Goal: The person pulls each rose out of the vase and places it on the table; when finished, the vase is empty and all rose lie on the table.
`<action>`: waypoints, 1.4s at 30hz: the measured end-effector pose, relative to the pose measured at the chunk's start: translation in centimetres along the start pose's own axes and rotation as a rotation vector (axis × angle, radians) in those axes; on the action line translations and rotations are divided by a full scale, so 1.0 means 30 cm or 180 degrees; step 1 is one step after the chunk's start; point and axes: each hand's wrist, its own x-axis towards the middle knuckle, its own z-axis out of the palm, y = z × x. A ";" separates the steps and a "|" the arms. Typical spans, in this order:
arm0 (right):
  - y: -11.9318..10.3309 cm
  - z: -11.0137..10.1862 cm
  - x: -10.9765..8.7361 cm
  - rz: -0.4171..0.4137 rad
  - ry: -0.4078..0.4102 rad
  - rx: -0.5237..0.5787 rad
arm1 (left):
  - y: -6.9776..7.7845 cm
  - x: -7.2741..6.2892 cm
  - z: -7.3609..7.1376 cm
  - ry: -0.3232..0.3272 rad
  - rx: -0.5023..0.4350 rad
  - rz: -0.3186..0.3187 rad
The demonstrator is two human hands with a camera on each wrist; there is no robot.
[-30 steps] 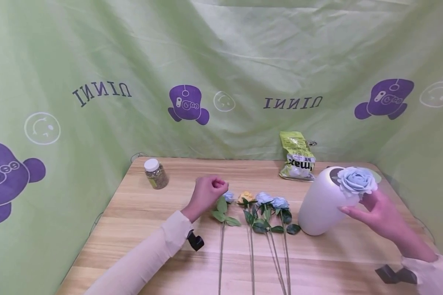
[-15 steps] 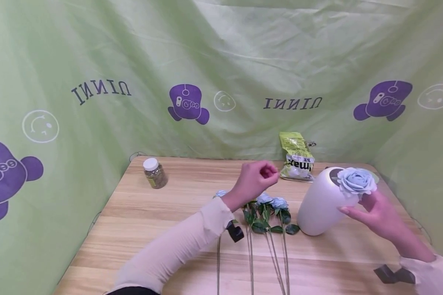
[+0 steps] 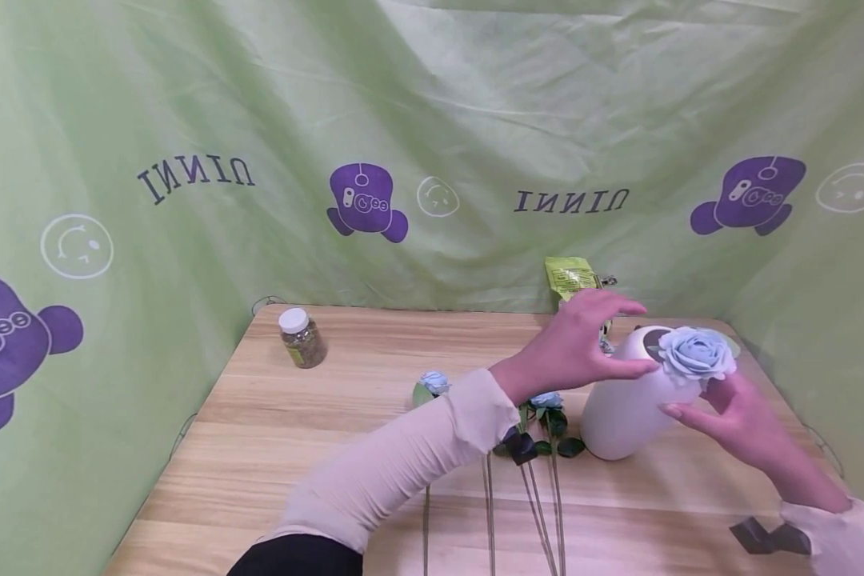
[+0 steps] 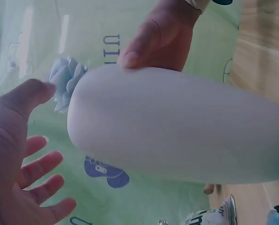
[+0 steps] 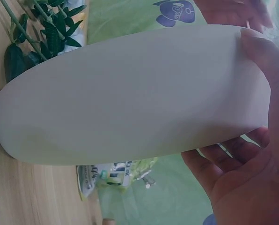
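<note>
A white vase stands at the right of the table, leaning slightly. One light blue artificial rose sits in its mouth, its head hanging over the rim. My right hand grips the vase near the top, thumb on the near side, as the right wrist view also shows with the vase wall. My left hand is at the other side of the mouth, thumb and fingers spread and holding nothing. In the left wrist view its thumb is close to the rose; whether they touch I cannot tell.
Several long-stemmed roses lie on the wooden table, among them a blue rose; my left sleeve covers part of them. A white-capped jar stands back left. Behind my left hand is a green bag. Green curtains surround the table.
My left hand has moved right from above the lying roses to the vase mouth, and its curled fingers have spread. The right hand still holds the vase in the same place.
</note>
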 end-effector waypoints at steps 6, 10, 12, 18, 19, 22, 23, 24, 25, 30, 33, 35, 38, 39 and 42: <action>0.002 -0.003 0.002 -0.0062 -0.0022 0.0103 | 0.041 0.037 0.025 -0.0462 0.0383 -0.0083; 0.003 -0.005 0.001 -0.0062 -0.0029 0.0055 | 0.064 0.054 0.042 -0.0655 0.0553 -0.0198; 0.004 -0.007 0.000 -0.0062 -0.0036 0.0008 | 0.077 0.064 0.049 -0.0725 0.0627 -0.0230; 0.006 -0.006 0.001 -0.0091 -0.0071 0.0114 | 0.104 0.094 0.072 -0.0786 0.0674 -0.0316; 0.006 -0.006 0.001 -0.0092 -0.0073 0.0119 | 0.106 0.097 0.076 -0.0770 0.0667 -0.0322; 0.006 -0.004 0.004 -0.0124 -0.0067 0.0134 | 0.106 0.101 0.087 -0.0668 0.0702 -0.0279; 0.006 -0.004 0.006 -0.0151 -0.0071 0.0162 | 0.105 0.102 0.089 -0.0605 0.0716 -0.0239; 0.006 -0.004 0.008 -0.0163 -0.0075 0.0177 | 0.104 0.102 0.091 -0.0530 0.0725 -0.0191; 0.006 -0.004 0.009 -0.0174 -0.0074 0.0199 | 0.102 0.102 0.092 -0.0449 0.0730 -0.0136; -0.002 -0.004 0.004 -0.0064 -0.0024 0.0056 | 0.099 0.096 0.087 -0.0156 0.0553 0.0026; -0.004 -0.004 0.002 -0.0011 -0.0003 -0.0016 | 0.098 0.088 0.084 -0.0086 0.0341 0.0001; -0.001 -0.004 0.003 -0.0036 0.0000 0.0013 | 0.096 0.086 0.085 -0.0034 0.0225 -0.0012; 0.002 -0.004 0.006 -0.0060 0.0006 0.0052 | 0.095 0.082 0.087 0.0038 0.0129 0.0005; 0.003 -0.004 0.006 -0.0073 0.0008 0.0083 | 0.094 0.081 0.087 0.0061 0.0097 0.0016; 0.004 -0.002 0.008 -0.0091 0.0010 0.0151 | 0.093 0.080 0.087 0.0120 0.0009 0.0054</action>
